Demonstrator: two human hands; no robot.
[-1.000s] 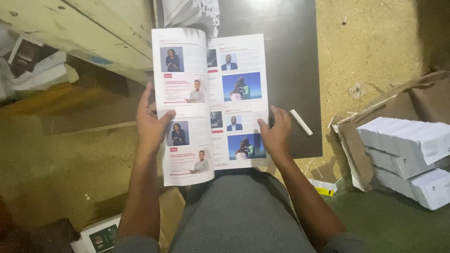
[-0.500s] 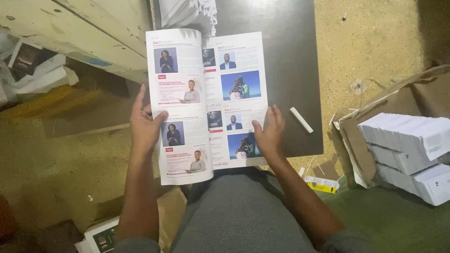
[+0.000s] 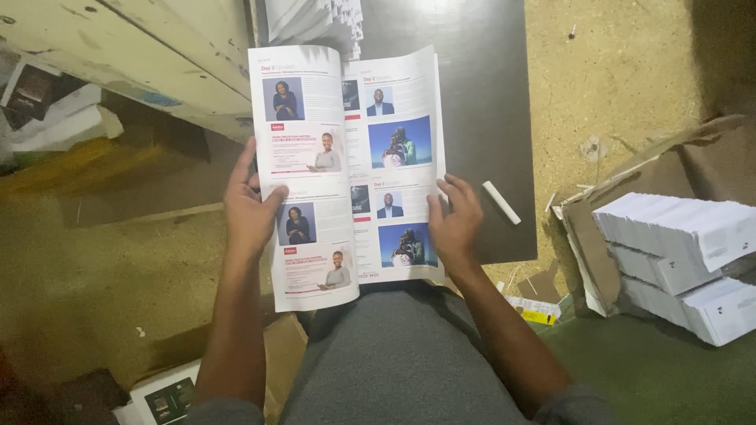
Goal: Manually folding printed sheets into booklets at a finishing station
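An open, glossy printed booklet (image 3: 346,169) with white pages, small portrait photographs and red text blocks is held spread above the person's lap, its upper half over the near edge of a dark, flat tabletop (image 3: 480,94). The left hand (image 3: 250,211) grips the outer edge of the left-hand page, thumb lying across the printed face and fingers curled behind the sheets. The right hand (image 3: 454,224) rests flat and spread on the lower outer corner of the right-hand page, fingers extended and pressing it down rather than pinching it. The booklet looks light and thin; the left side bows outward in a soft curve, so the paper is limp and would flop or crease if carried by one corner. Its coated surface is probably a little slippery, so the sound hold is at the two outer edges near mid-height, or along the central fold. A small white stick (image 3: 502,202), perhaps chalk, though it is too small to be sure, lies on the tabletop just beside the right hand. A fanned stack of white sheets (image 3: 315,17) sits at the far end of the tabletop. To the right, on the floor, bundles of white paper (image 3: 677,260) are stacked inside a torn brown cardboard box (image 3: 587,228). Grey trousers (image 3: 394,354) fill the foreground.
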